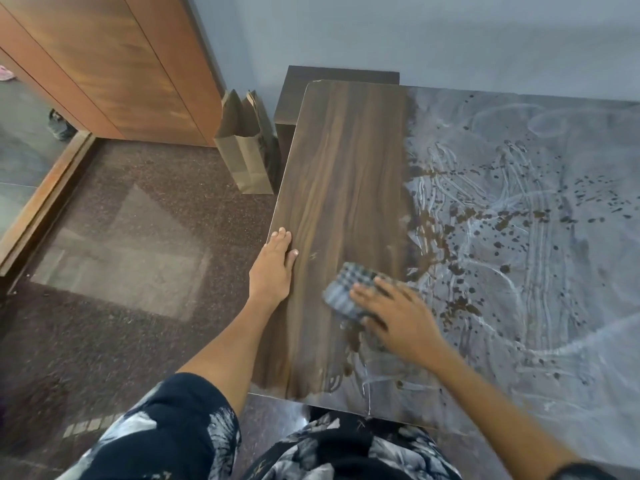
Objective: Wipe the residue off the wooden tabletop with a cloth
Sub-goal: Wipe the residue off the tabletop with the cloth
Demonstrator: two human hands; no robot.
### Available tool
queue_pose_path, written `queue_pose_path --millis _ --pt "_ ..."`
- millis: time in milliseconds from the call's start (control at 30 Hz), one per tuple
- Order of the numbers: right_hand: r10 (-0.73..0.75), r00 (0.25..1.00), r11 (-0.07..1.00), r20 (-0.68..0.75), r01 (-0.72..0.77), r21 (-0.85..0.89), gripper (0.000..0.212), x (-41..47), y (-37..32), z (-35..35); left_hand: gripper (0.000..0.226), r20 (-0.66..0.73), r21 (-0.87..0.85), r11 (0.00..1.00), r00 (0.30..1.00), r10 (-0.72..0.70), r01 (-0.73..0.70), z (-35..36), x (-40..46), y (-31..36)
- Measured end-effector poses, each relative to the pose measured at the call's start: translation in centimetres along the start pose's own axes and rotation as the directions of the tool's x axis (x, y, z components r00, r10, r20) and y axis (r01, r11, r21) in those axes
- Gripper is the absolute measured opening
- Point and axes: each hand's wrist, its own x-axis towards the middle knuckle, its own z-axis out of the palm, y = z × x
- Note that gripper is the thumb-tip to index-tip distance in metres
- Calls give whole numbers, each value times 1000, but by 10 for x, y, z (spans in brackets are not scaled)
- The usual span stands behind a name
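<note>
I am pressing the cloth [349, 289] flat under my right hand [394, 320], fingers [363, 292] spread straight over it, working the bench [346, 161] at the residue [519, 216] edge. My left hand [275, 265] is resting open beside, bracing. I should be sweeping toward the grey film beyond my fingertips in overlapping passes, pressing evenly.

Left hand [273, 265] flat, fingers straight; right hand [398, 317] spread, pressing down (blurred).
</note>
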Motion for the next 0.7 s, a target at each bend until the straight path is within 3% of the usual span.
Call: queue_pose_path --millis 100,200,267,367,467,533,600,667,700 --pt "196 980 979 -20 -197 -43 74 40 28 -12 44 -7 -3 1000 1000 -15 15 -1 -8 -1" --pt "313 946 950 -83 -313 18 54 77 3 -7 43 -10 -15 1000 1000 -24 24 1 -14 -1" --pt "243 967 970 -69 -241 46 54 74 -26 7 42 -20 -27 999 1000 -21 21 2 -16 -2" --pt "-32 997 999 -73 29 -40 54 23 -54 28 37 -46 -47 999 999 -28 26 0 -16 -2" --pt "-157 987 981 -40 151 -120 49 -25 -30 41 35 -59 -71 997 997 -46 42 -2 -16 -2" --pt "-62 995 985 -77 49 -163 51 -20 -3 33 33 -49 -89 995 998 -41 37 -3 -17 -2" --pt "111 983 988 -143 -125 -93 58 11 -1 19 32 -50 -103 994 998 -37 31 -8 -17 -2" --pt "219 972 976 -84 -220 3 60 39 -30 16 32 -57 -49 997 997 -54 51 -19 -13 3" --pt "206 978 979 -42 -206 9 60 45 -53 19 37 -51 3 998 996 -68 69 -25 -11 7"
